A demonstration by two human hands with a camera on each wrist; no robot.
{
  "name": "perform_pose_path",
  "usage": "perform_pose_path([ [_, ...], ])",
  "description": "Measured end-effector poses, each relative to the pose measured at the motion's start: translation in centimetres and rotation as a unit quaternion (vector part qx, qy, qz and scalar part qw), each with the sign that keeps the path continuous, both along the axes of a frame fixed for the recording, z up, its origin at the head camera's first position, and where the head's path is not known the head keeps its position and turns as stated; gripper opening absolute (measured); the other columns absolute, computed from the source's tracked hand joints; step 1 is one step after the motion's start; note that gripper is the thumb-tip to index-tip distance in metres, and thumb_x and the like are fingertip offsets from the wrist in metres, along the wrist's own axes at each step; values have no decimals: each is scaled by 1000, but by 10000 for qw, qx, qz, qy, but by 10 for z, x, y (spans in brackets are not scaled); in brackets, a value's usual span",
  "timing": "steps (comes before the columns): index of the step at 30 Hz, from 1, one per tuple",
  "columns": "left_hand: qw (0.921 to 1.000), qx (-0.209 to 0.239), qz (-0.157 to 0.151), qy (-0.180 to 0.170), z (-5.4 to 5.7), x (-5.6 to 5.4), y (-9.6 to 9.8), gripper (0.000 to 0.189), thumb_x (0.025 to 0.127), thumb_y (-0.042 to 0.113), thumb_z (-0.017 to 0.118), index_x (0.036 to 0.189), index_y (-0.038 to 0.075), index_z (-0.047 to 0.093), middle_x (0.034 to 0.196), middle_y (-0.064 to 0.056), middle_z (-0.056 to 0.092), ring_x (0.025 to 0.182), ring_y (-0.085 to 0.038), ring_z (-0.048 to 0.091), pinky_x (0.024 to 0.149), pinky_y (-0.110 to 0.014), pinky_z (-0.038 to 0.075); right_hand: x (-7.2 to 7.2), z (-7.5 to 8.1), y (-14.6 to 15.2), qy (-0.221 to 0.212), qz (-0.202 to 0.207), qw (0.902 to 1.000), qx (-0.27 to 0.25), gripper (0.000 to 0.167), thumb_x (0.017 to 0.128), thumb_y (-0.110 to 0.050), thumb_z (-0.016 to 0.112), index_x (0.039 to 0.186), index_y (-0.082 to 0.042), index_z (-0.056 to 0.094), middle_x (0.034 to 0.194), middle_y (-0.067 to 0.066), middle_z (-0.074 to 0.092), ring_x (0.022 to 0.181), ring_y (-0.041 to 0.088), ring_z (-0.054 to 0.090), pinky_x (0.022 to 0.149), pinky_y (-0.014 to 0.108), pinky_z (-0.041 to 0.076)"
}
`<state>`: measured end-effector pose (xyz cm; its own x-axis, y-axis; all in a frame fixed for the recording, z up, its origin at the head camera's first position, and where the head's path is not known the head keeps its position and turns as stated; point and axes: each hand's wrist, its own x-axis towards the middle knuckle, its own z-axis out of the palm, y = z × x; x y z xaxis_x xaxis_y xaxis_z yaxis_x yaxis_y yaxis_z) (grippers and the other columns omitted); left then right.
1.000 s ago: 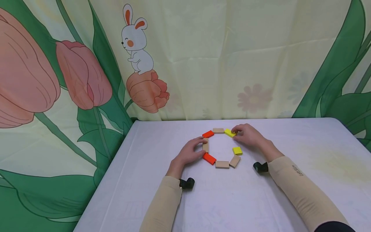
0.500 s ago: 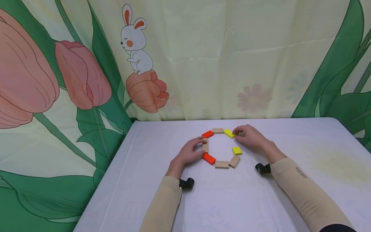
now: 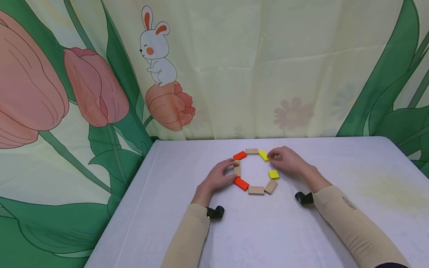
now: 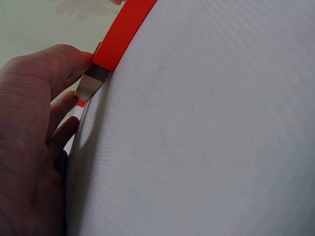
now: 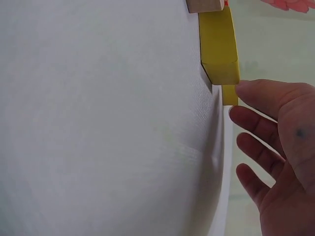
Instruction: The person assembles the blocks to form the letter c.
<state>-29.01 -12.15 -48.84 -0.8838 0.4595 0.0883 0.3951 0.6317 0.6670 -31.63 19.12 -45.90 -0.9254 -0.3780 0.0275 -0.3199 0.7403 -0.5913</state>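
Observation:
Small red, yellow and plain wooden blocks lie in a ring on the white cloth. My left hand (image 3: 219, 174) grips the plain wooden block (image 3: 237, 170) on the ring's left side, thumb at its near end, fingers at its far end. Two red blocks adjoin it, one near (image 3: 241, 183) and one far (image 3: 240, 155). At the far right of the ring, my right hand (image 3: 287, 160) pinches the end of the slanted yellow block (image 3: 263, 155) between thumb and index finger. A second yellow block (image 5: 219, 42) lies nearer, just apart from the thumb.
Another plain wooden block (image 3: 251, 152) forms the ring's far side. Two more plain blocks, one at the front (image 3: 256, 190) and one slanted (image 3: 270, 187), make up the near side. Behind the table (image 3: 187, 230) hangs a printed curtain (image 3: 228, 74) with tulips and a rabbit.
The far yellow block has turned, its right end swinging slightly toward the near side, and my right hand has shifted a little nearer with it. My left hand stays in place.

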Motion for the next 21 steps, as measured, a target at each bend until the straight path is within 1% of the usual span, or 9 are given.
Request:
perform_pose_path([
  [6,10000,34,51,-77,0,0,1,43,95,25,65,137,18,62,154,0,46,143,-23,37,116,-44,31,2,1,1,110,-32,9999,-4,27,93,-11,71,118,-2,69,113,12,67,110,35,54,102,58,43],
  [12,9999,46,51,-122,1,0,1,43,95,25,65,137,18,62,154,0,46,144,-23,37,117,-44,31,4,6,5,176,-126,9998,-4,28,94,-13,70,120,-4,69,111,10,66,110,34,54,100,57,44],
  [16,9996,137,63,-232,1,-2,1,44,95,27,65,139,20,61,155,2,45,144,-21,36,116,-43,31,7,9,10,294,-130,9994,-81,29,94,-11,70,121,-3,69,111,12,67,109,35,55,98,57,45],
  [21,9979,361,352,-405,3,-2,-3,46,95,29,66,140,24,59,155,5,44,144,-18,35,116,-45,32,12,15,16,568,-21,9982,-169,29,94,-9,69,121,1,68,111,14,67,108,37,56,98,57,44],
])
